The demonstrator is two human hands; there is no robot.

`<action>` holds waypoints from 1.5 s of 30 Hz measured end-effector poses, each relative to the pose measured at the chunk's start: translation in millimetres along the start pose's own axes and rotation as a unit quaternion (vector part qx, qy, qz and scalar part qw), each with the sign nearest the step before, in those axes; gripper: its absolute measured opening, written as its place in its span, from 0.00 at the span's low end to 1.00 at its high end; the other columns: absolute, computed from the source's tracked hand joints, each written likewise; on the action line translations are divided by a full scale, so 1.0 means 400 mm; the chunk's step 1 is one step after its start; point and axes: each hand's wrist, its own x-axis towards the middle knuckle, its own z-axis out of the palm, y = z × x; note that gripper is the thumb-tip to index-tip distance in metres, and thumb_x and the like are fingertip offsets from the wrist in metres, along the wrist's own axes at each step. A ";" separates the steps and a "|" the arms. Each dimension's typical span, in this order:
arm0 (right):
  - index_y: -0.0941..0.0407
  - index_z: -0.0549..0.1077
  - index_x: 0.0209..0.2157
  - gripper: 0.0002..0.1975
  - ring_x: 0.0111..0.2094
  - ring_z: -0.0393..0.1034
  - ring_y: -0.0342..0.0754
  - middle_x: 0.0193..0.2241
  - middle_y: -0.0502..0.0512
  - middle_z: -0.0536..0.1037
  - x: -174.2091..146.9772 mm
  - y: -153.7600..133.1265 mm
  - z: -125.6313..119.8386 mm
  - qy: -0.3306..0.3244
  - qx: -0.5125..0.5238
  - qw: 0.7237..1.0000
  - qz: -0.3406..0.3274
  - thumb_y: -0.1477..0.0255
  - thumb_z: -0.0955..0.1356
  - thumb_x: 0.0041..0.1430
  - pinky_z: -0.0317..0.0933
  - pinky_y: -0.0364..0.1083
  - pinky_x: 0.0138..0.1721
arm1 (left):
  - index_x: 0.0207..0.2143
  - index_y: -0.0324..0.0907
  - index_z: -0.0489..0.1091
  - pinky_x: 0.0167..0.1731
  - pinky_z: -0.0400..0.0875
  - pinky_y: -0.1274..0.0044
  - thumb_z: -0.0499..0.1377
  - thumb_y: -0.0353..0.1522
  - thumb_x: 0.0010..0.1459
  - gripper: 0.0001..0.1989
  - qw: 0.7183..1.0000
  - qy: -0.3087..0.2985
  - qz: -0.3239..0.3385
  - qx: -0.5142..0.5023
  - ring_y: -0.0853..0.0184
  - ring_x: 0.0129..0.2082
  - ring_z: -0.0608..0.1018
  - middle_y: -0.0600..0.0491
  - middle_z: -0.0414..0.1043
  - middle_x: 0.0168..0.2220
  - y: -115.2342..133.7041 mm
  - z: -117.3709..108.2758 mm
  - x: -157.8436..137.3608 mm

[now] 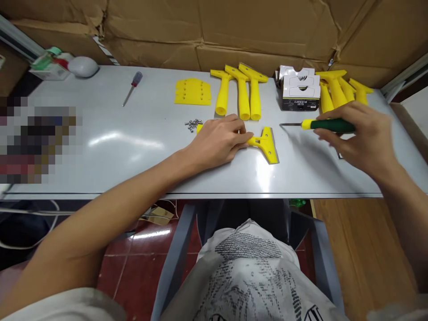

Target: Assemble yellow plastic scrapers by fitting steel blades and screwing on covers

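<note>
My left hand (219, 141) is closed around the handle of a yellow scraper (267, 145), which lies on the table with its wide head pointing right. A thin metal blade edge shows along that head. In my right hand (366, 131) is a screwdriver (331, 125) with a green and yellow handle, its shaft pointing left, a little right of the scraper head and apart from it. Small screws (193, 124) lie in a loose pile just beyond my left hand. Much of the scraper's handle is hidden under my fingers.
Behind my hands lie several yellow scraper handles (243, 91), flat yellow plates (193, 91) and a white-and-black box (299, 91). More yellow scrapers (334, 89) rest at the right. A second screwdriver (133, 88) lies left, near a white rounded object (83, 66). Cardboard (234, 26) lines the back.
</note>
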 end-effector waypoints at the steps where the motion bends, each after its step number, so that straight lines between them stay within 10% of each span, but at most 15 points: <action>1: 0.53 0.88 0.46 0.10 0.33 0.79 0.50 0.39 0.58 0.88 0.002 -0.014 -0.019 0.017 0.054 0.998 0.003 0.65 0.81 0.66 0.68 0.51 0.38 | 0.53 0.49 0.85 0.40 0.75 0.64 0.57 0.38 0.83 0.15 1.000 -0.002 0.000 0.003 0.50 0.52 0.83 0.44 0.84 0.49 0.001 -0.001 0.000; 9: 0.50 0.90 0.42 0.20 0.27 0.74 0.41 0.37 0.52 0.89 0.008 -0.096 -0.093 -0.066 0.117 0.991 0.006 0.47 0.81 0.66 0.62 0.45 0.27 | 0.54 0.50 0.86 0.42 0.76 0.63 0.57 0.39 0.83 0.16 1.000 0.000 -0.009 -0.003 0.50 0.53 0.82 0.44 0.83 0.48 0.000 0.007 0.001; 15: 0.48 0.89 0.43 0.12 0.28 0.76 0.42 0.35 0.48 0.88 0.023 -0.095 -0.097 -0.088 0.107 0.990 -0.009 0.55 0.80 0.69 0.62 0.46 0.27 | 0.52 0.49 0.86 0.39 0.75 0.63 0.57 0.38 0.83 0.15 1.000 0.008 0.002 -0.002 0.49 0.51 0.82 0.44 0.83 0.47 -0.002 0.010 0.003; 22: 0.43 0.89 0.47 0.08 0.46 0.85 0.55 0.49 0.52 0.90 0.098 -0.128 -0.119 -0.173 0.045 0.980 -0.088 0.61 0.80 0.67 0.76 0.56 0.54 | 0.54 0.49 0.86 0.46 0.77 0.62 0.58 0.39 0.83 0.15 1.000 0.008 -0.004 -0.023 0.51 0.52 0.82 0.45 0.83 0.47 -0.005 0.010 0.001; 31: 0.39 0.87 0.49 0.21 0.42 0.83 0.50 0.49 0.45 0.88 0.214 -0.178 -0.131 -0.267 -0.153 0.943 -0.128 0.71 0.85 0.55 0.75 0.51 0.45 | 0.54 0.49 0.87 0.47 0.78 0.61 0.56 0.44 0.83 0.19 0.999 0.018 -0.012 -0.031 0.50 0.52 0.81 0.44 0.82 0.46 -0.009 0.016 0.001; 37: 0.48 0.87 0.39 0.19 0.30 0.79 0.48 0.22 0.46 0.77 0.236 -0.185 -0.127 -0.287 -0.201 0.934 -0.067 0.47 0.81 0.67 0.73 0.52 0.41 | 0.52 0.47 0.86 0.52 0.78 0.58 0.57 0.46 0.83 0.20 0.998 0.021 -0.020 -0.052 0.49 0.52 0.81 0.45 0.80 0.45 -0.008 0.019 0.003; 40: 0.47 0.87 0.40 0.06 0.44 0.85 0.53 0.38 0.50 0.84 0.244 -0.208 -0.122 -0.280 -0.193 0.938 -0.063 0.64 0.82 0.68 0.78 0.58 0.53 | 0.52 0.46 0.86 0.53 0.78 0.57 0.56 0.44 0.83 0.19 0.998 0.017 -0.021 -0.050 0.49 0.53 0.81 0.45 0.79 0.45 -0.006 0.020 0.004; 42: 0.43 0.87 0.48 0.24 0.54 0.84 0.59 0.55 0.52 0.82 0.249 -0.218 -0.118 -0.294 -0.179 0.936 -0.075 0.76 0.87 0.53 0.79 0.61 0.59 | 0.53 0.46 0.86 0.53 0.78 0.57 0.58 0.45 0.82 0.19 0.998 0.015 -0.025 -0.051 0.49 0.52 0.81 0.46 0.79 0.44 -0.004 0.020 0.006; 45: 0.43 0.85 0.52 0.28 0.50 0.84 0.57 0.50 0.52 0.83 0.256 -0.224 -0.113 -0.291 -0.170 0.937 -0.087 0.63 0.90 0.51 0.80 0.56 0.51 | 0.55 0.47 0.86 0.54 0.79 0.57 0.60 0.46 0.81 0.19 0.998 0.015 -0.031 -0.057 0.49 0.52 0.80 0.46 0.79 0.44 0.000 0.020 0.008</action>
